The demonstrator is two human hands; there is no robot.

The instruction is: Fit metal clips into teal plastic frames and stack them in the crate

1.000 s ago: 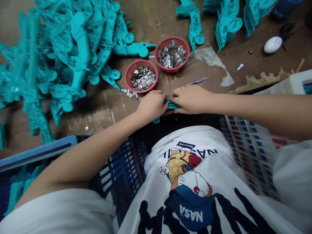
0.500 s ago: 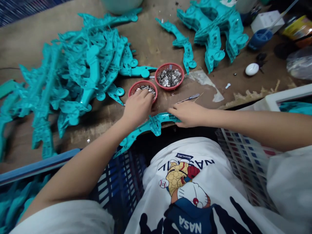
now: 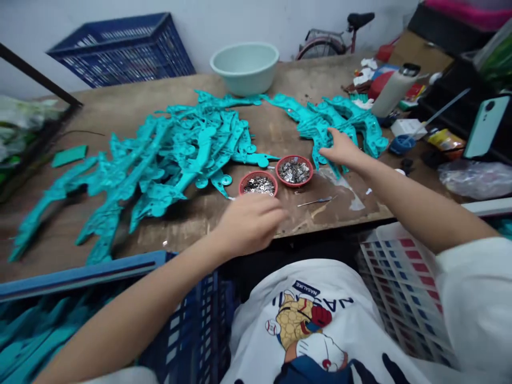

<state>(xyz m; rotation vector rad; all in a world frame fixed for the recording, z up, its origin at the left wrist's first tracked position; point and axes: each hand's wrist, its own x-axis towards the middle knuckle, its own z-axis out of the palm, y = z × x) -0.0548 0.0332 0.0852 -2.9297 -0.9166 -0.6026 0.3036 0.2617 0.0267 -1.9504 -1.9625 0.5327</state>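
Note:
My right hand (image 3: 343, 148) is over the right group of teal plastic parts, with thumb and forefinger around one curved teal plastic part (image 3: 316, 140); its other fingers are hidden. My left hand (image 3: 253, 220) is closed, fingers curled, just in front of a small red basket (image 3: 258, 184) of shiny metal pieces. Whatever lies inside those fingers cannot be seen. A second red basket (image 3: 295, 170) with similar metal pieces stands behind and to the right. A thin pointed tool (image 3: 316, 201) rests on the table between the hands.
A large pile of teal parts (image 3: 192, 146) covers the table's left side. Behind it stands a pale green basin (image 3: 245, 69). At the right are a bottle (image 3: 396, 90), a blue cup (image 3: 402, 144) and a phone (image 3: 486, 128). Crates (image 3: 404, 266) flank my lap below the table edge.
The teal part at the table's front edge is gone from there. My right hand has moved up to the right group. My left hand has come out of the near basket. The view has tilted up.

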